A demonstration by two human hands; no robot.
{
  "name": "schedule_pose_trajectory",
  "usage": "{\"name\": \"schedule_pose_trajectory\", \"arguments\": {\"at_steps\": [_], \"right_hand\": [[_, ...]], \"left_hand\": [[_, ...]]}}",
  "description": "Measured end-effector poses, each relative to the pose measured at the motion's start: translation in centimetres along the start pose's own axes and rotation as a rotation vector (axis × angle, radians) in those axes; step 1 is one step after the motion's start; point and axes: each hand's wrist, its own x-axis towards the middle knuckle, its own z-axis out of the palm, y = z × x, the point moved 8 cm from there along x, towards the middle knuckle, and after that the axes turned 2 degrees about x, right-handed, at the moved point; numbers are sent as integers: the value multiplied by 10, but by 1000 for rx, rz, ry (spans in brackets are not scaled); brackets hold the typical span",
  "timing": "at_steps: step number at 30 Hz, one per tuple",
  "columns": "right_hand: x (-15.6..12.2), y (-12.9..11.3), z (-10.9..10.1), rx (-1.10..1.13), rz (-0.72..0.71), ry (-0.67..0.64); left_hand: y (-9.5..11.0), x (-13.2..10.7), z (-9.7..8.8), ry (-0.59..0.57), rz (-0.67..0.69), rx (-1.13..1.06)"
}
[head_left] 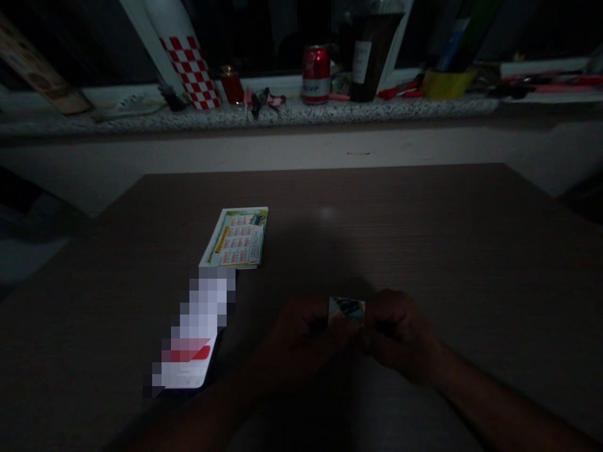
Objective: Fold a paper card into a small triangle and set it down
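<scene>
Both my hands meet low over the dark brown table (424, 213), pinching a small folded piece of printed paper (347, 309) between them. My left hand (304, 336) grips its left side with curled fingers. On the paper's right side, my right hand (400, 336) closes its fingers as well. The light is dim and the fingertips are hard to make out.
A colourful printed leaflet (238, 238) lies on the table to the left, with a white and red paper (193, 351) below it. Behind, a speckled sill (282, 116) carries a red can (315, 74), a dark bottle (367, 56), a red-checked roll (191, 63) and clutter.
</scene>
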Motion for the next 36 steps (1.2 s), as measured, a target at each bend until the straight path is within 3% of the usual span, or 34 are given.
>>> {"name": "schedule_pose_trajectory", "arguments": {"at_steps": [6, 17, 22, 26, 36], "right_hand": [[3, -5, 1, 23, -13, -29], [2, -10, 5, 80, -56, -83], [4, -7, 8, 59, -8, -100], [2, 0, 10, 114, 51, -122], [4, -7, 7, 23, 12, -109]], "left_hand": [[-2, -3, -4, 53, -60, -35], [10, -1, -7, 99, 0, 27], [13, 1, -10, 143, 35, 69], [11, 1, -7, 93, 63, 86], [32, -2, -6, 137, 226, 507]]}}
